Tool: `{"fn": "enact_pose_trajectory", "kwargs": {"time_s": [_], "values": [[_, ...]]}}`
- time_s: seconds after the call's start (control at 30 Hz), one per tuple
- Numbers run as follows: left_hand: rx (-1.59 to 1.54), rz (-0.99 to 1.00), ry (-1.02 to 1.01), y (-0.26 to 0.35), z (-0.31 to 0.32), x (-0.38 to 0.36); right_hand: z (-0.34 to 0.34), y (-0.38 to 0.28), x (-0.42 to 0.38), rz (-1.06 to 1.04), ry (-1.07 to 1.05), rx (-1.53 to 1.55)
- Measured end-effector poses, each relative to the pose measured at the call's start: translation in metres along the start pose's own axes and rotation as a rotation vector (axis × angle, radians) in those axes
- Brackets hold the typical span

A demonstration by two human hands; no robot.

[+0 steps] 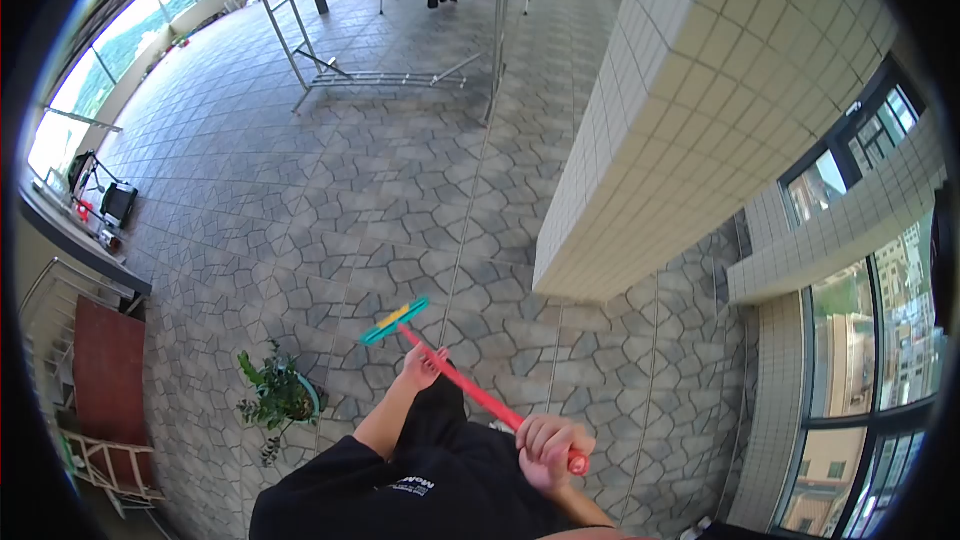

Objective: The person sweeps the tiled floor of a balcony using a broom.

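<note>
Tiled pillar (640, 140), potted plant (275, 392), drying rack (385, 79)

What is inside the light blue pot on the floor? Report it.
A leafy green plant sits in the pot, with part of the rim visible. The plant hides the soil, so anything lying beneath it cannot be seen.

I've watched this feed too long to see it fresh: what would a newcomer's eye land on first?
Most likely the bright red handle at lower centre, with its teal-and-yellow head, the left hand near that head and the right hand round the other end. Next, the tall pale-tiled pillar right of centre, then the leafy green plant at lower left.
</note>
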State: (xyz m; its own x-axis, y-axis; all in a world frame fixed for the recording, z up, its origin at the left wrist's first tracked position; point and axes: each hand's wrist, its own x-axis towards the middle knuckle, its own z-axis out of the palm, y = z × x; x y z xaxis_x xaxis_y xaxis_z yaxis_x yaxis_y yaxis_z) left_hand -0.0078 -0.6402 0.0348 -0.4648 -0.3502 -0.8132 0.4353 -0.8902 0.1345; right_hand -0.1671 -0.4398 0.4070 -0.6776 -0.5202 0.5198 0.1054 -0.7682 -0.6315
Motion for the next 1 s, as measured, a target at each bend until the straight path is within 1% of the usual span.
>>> {"fn": "enact_pose_trajectory", "kwargs": {"time_s": [0.03, 0.07, 0.1, 0.13, 0.17, 0.23, 0.27, 0.3, 0.33, 0.37, 0.4, 0.43, 0.47, 0.5, 0.53, 0.57, 0.6, 0.63, 0.67, 0.7, 0.73, 0.77, 0.8, 0.83, 0.87, 0.9, 0.97, 1.0], "values": [[-0.107, -0.048, 0.039, 0.024, -0.01, 0.003, 0.004, 0.007, 0.007, 0.042, -0.03, 0.031], [-0.166, -0.007, 0.199, 0.036, -0.003, -0.01, 0.003, 0.018, 0.015, 0.027, -0.05, 0.038], [-0.186, -0.064, 0.262, 0.056, -0.025, 0.002, 0.002, 0.03, 0.023, 0.098, -0.025, 0.1], [-0.236, -0.067, 0.328, 0.073, -0.048, 0.015, 0.001, 0.042, 0.03, 0.169, 0.006, 0.158], [-0.286, -0.066, 0.396, 0.09, -0.07, 0.028, -0.002, 0.06, 0.035, 0.15, 0.002, 0.153], [-0.191, -0.067, 0.533, 0.114, -0.1, 0.039, -0.017, 0.108, 0.047, 0.347, 0.006, 0.212], [-0.068, -0.068, 0.568, 0.122, -0.112, 0.038, -0.022, 0.13, 0.056, 0.5, 0.04, 0.212], [0.064, -0.068, 0.599, 0.132, -0.115, 0.034, -0.023, 0.153, 0.071, 0.473, 0.046, 0.217], [0.219, -0.056, 0.593, 0.142, -0.117, 0.031, -0.024, 0.172, 0.089, 0.595, 0.155, 0.156], [0.44, -0.038, 0.558, 0.153, -0.111, 0.026, -0.026, 0.192, 0.108, 0.72, 0.264, 0.096], [0.867, 0.033, 0.46, 0.164, -0.103, 0.015, -0.03, 0.213, 0.131, 0.757, 0.304, -0.008], [1.375, 0.168, 0.339, 0.173, -0.096, 0.007, -0.031, 0.236, 0.152, 0.758, 0.307, -0.002], [1.63, 0.276, 0.271, 0.182, -0.069, -0.007, -0.031, 0.261, 0.173, 0.785, 0.314, -0.065], [1.73, 0.354, 0.222, 0.192, -0.047, -0.011, -0.033, 0.287, 0.193, 0.806, 0.313, -0.127], [1.675, 0.366, 0.194, 0.198, -0.023, -0.018, -0.035, 0.313, 0.208, 0.808, 0.307, -0.121], [1.552, 0.251, 0.282, 0.214, -0.033, 0.01, -0.038, 0.337, 0.221, 0.737, 0.248, -0.23], [1.066, 0.024, 0.439, 0.225, -0.054, 0.056, -0.038, 0.361, 0.229, 0.669, 0.194, -0.333], [0.551, -0.133, 0.627, 0.234, -0.068, 0.1, -0.043, 0.382, 0.234, 0.684, 0.2, -0.321], [0.304, -0.191, 0.73, 0.239, -0.069, 0.129, -0.052, 0.401, 0.238, 0.659, 0.147, -0.342], [0.168, -0.226, 0.797, 0.242, -0.061, 0.154, -0.059, 0.416, 0.245, 0.628, 0.092, -0.362], [0.098, -0.256, 0.713, 0.251, -0.038, 0.157, -0.063, 0.427, 0.253, 0.699, 0.087, -0.391], [0.032, -0.29, 0.631, 0.26, -0.009, 0.156, -0.065, 0.44, 0.261, 0.703, 0.088, -0.383], [0.031, -0.29, 0.633, 0.26, 0.011, 0.161, -0.07, 0.45, 0.27, 0.746, 0.106, -0.333], [0.152, -0.247, 0.643, 0.259, 0.027, 0.168, -0.073, 0.458, 0.282, 0.789, 0.127, -0.284], [0.277, -0.201, 0.654, 0.266, 0.043, 0.175, -0.077, 0.467, 0.296, 0.788, 0.114, -0.219], [0.282, -0.2, 0.66, 0.273, 0.049, 0.192, -0.079, 0.475, 0.313, 0.788, 0.121, -0.214], [0.246, -0.001, 0.712, 0.282, 0.056, 0.232, -0.085, 0.494, 0.351, 0.789, 0.007, -0.318], [0.273, 0.033, 0.73, 0.29, 0.072, 0.241, -0.086, 0.506, 0.369, 0.694, -0.054, -0.357]]}}
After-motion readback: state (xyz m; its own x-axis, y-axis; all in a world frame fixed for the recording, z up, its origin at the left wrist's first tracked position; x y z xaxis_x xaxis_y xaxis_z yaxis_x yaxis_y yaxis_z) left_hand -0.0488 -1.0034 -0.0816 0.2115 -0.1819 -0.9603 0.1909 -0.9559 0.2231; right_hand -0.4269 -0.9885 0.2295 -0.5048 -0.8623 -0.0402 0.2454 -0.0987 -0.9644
